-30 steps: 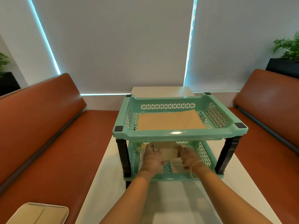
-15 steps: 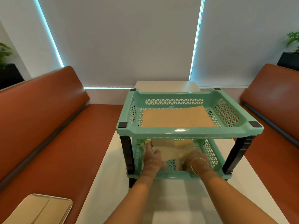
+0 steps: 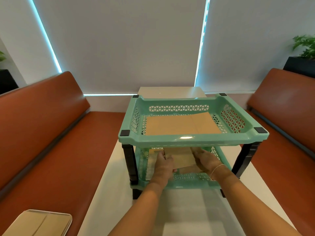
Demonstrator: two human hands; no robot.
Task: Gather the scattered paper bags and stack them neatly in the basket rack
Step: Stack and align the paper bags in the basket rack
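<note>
— Hands? Left hand (image 3: 164, 165) and right hand (image 3: 205, 160), fingers curled on a brown paper bag (image 3: 182, 159).
— Where? Inside the lower tier of the green basket rack (image 3: 192, 139), tilted.

A two-tier mint-green plastic basket rack (image 3: 192, 139) on black legs is standing on the table. Flat brown paper bags (image 3: 183, 125) are lying in its upper basket; another brown paper bag (image 3: 183, 158) is sitting askew in the lower one.

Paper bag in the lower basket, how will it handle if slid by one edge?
The paper bag looks thin and flat, so probably light and floppy. Both the left hand and right hand grip it; one-edge pushing would likely buckle it.
</note>
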